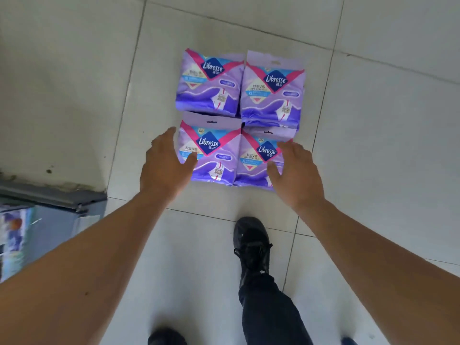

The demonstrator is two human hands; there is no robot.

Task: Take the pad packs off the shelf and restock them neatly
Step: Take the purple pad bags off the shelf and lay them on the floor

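Several purple Libresse pad packs lie in a two-by-two block on the tiled floor. The near left pack (211, 155) and the near right pack (258, 160) are closest to me; the far left pack (209, 83) and far right pack (272, 93) lie behind them. My left hand (165, 168) hovers over the left edge of the near left pack, fingers spread and relaxed. My right hand (295, 170) is spread over the right side of the near right pack. Neither hand grips a pack.
A grey shelf base (52, 195) with blurred packaged goods (15, 235) stands at the left edge. My black shoe (252, 242) and dark trouser leg are planted just in front of the packs. Pale floor tiles (385, 145) surround the block.
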